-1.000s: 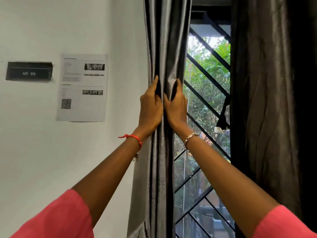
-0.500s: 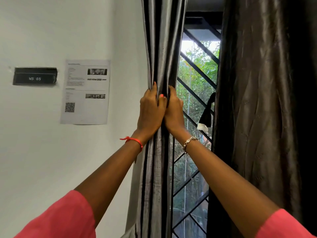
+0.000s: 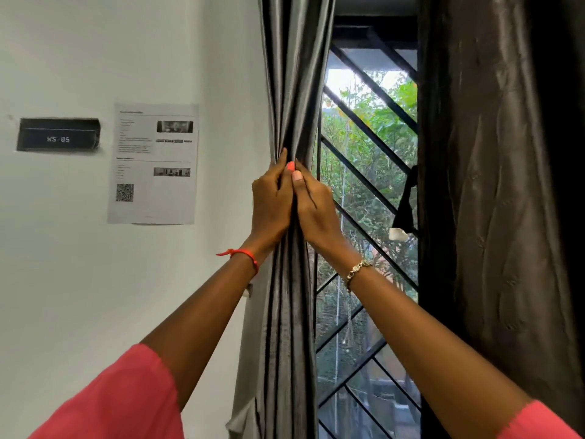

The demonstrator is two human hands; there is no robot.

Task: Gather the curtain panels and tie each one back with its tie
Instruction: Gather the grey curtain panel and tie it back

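I have the left hand (image 3: 272, 201) and the right hand (image 3: 316, 207) clamped from either side round the grey curtain panel (image 3: 291, 90), thumbs meeting at the front. This squeezes the folds into one narrow bundle instead of letting them spread across the window grille (image 3: 364, 128). Neither hand is free. Each has its fingers curled into the cloth, the left from the wall side and the right from the window side, and the two touch across the bundle. I judge the grip is there to hold the pleats together until a tie goes round, since this slick fabric would likely fan out if either side let go. The panel hangs just beside the white wall (image 3: 95, 280), left of the opening. The darker curtain panel (image 3: 500, 217) on the right hangs loose and ungathered, with a dark tie (image 3: 405, 204) dangling at its inner edge, apart from both hands. I cannot make out the grey panel's own tie. Fetching it will call for freeing one hand while the other holds the bundle alone.
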